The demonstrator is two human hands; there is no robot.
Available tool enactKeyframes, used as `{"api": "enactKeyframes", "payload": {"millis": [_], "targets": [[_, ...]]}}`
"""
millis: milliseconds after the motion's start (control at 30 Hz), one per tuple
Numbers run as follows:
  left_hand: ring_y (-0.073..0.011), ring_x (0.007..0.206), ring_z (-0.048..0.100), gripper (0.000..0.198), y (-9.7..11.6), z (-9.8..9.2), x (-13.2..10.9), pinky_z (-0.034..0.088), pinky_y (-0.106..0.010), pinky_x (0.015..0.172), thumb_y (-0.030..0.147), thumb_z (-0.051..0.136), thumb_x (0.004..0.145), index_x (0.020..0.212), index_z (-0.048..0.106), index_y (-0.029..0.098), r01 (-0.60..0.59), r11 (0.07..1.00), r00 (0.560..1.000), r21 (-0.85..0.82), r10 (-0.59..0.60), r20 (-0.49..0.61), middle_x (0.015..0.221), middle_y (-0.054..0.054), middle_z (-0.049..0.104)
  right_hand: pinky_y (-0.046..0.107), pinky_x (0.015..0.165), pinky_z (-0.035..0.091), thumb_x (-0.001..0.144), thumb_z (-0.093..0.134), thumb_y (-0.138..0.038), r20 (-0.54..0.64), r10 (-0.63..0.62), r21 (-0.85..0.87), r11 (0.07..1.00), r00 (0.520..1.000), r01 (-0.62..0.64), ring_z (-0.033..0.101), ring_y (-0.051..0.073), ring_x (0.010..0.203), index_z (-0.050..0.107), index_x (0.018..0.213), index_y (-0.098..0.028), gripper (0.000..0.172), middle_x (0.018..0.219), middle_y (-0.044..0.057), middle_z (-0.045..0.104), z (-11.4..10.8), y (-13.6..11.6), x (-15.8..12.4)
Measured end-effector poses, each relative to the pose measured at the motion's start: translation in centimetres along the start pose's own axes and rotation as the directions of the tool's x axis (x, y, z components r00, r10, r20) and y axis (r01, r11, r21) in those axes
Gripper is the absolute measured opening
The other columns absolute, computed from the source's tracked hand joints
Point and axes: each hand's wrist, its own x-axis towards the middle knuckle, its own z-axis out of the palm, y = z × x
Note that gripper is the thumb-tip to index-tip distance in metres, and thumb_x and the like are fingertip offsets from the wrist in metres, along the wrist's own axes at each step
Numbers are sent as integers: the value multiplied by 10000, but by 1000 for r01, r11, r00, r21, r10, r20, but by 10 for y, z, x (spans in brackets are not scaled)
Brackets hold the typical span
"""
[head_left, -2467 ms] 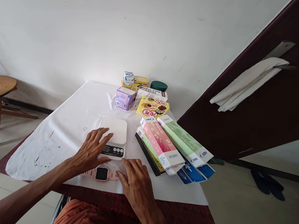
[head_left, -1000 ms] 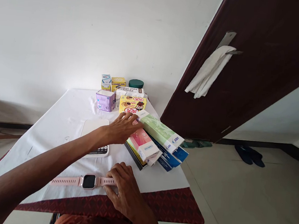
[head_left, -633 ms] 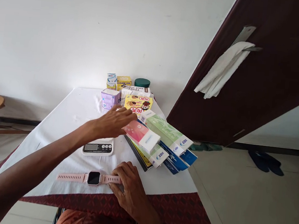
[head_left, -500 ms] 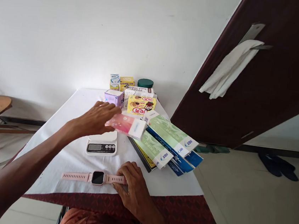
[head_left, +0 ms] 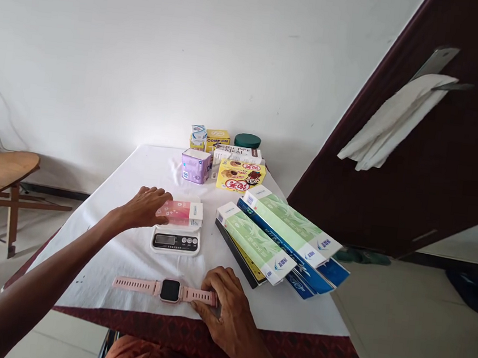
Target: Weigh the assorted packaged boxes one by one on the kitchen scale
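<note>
My left hand (head_left: pixel 147 206) grips the left end of a pink and white box (head_left: pixel 181 213). The box lies at the plate of a white digital kitchen scale (head_left: pixel 176 242), just behind its display and buttons. In front of the scale, a pink smartwatch (head_left: pixel 170 291) is stretched out flat with its dark screen up. My right hand (head_left: pixel 230 300) is closed over the right end of its strap, thumb and fingers on either side. A dark patch under that palm cannot be made out.
Long green toothpaste boxes (head_left: pixel 253 243) overlap blue ones (head_left: pixel 302 282) at the right. Behind stand a purple pack (head_left: pixel 195 166), a yellow snack box (head_left: pixel 240 176), a white carton (head_left: pixel 237 154) and a green-lidded container (head_left: pixel 247 140). A wooden stool (head_left: pixel 4 177) is at the left.
My left hand has lowered the pink box from the air beside the toothpaste boxes leftward onto the scale. My right hand stays at the watch strap. The view has shifted slightly.
</note>
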Motion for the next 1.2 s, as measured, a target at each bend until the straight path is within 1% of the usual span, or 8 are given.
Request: {"api": "enactKeyframes", "payload": {"millis": [133,333,500,600,700,800,967,1200], "targets": [[-344,1202,559,715,-15,-9,-6,408,-490,995,501,680,858,1468,420,233,-4,995,996,-97,-6,-94,1341,-141,581,344,769,456,815,732,-76,1,3,34,999,1000,-3,539,201,862,501,850,-229,280,909,8,582,-2,-1,0],[-320,1263,540,702,-30,-34,-12,377,-503,1082,589,601,915,1498,377,268,31,985,962,-170,-75,-261,1449,-133,509,349,773,470,806,744,-80,-6,5,50,999,1000,-4,548,206,872,527,860,-228,268,917,14,591,-1,0,1],[-346,1253,532,741,-18,-11,-5,385,-511,1052,518,700,837,1461,444,211,5,991,992,-137,-22,-125,1352,-149,572,360,772,479,834,714,-94,1,-13,24,1000,1000,13,555,206,859,514,862,-233,245,914,12,595,0,2,0],[-333,1198,558,566,-16,6,-2,402,-491,1021,442,678,836,1340,555,212,3,989,1000,-148,-7,-28,1274,-128,617,353,726,480,864,698,-135,-3,-35,1,999,999,35,557,204,831,511,870,-239,214,904,14,596,1,5,0],[-301,1152,584,404,-32,8,0,425,-446,992,410,635,849,1212,618,236,7,976,1000,-218,-6,3,1222,-90,644,346,688,480,877,693,-168,-23,-66,-7,998,998,66,559,200,795,503,856,-246,207,878,10,593,3,8,1],[-286,1114,609,470,-64,-2,8,463,-385,932,495,652,820,1210,613,235,111,947,993,-300,-119,-6,1218,-82,653,339,663,479,863,692,-162,-46,-86,-5,996,995,86,563,197,774,491,838,-250,221,857,8,589,5,11,2],[-301,1184,586,519,-127,1,40,444,-370,941,513,584,847,1261,557,200,482,846,867,-230,-499,-19,1333,-119,606,348,683,472,826,681,-126,-50,-84,-19,996,995,83,564,206,789,481,835,-249,235,860,9,593,7,14,2],[-366,1263,514,480,-166,29,87,409,-439,954,498,591,849,1211,548,185,623,770,775,-140,-631,-24,1336,-186,576,346,716,440,737,694,-85,-77,-69,-7,998,995,69,548,204,798,459,819,-246,296,847,-4,574,16,22,-1]]}}
